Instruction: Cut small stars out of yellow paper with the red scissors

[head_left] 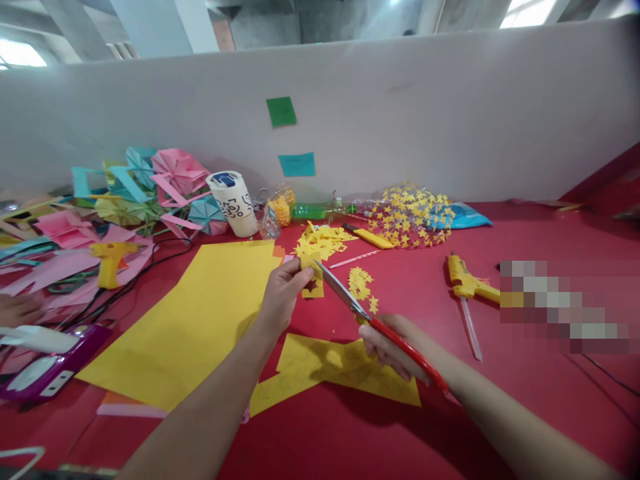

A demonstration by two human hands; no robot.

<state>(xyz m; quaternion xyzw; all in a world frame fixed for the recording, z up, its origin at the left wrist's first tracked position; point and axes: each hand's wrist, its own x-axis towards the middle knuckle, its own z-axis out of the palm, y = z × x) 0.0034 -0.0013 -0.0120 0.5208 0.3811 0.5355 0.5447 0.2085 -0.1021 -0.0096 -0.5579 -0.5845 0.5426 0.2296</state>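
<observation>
Between the thumb and fingers of my left hand (281, 293) is a small piece of yellow paper (314, 287) with a star-shaped gap in it. My right hand (395, 340) grips a pair of red-handled scissors (380, 327), whose blade tips reach the paper near my left thumb. Small cut-out yellow stars (360, 283) lie just beyond the scissors. Behind my left hand rests a heap of yellow paper scraps (323, 240). Below my hands lies a yellow paper strip (300, 363) with faint marks, partly covered by my right hand.
Large yellow sheets (200, 320) lie left. Behind are a white cup (233, 203), a yellow cutter knife (373, 237) and a clear star-covered object (413, 217). A yellow glue gun (467, 280) lies right, another glue gun (110, 260) left. At the left edge is another person's hand (20, 310).
</observation>
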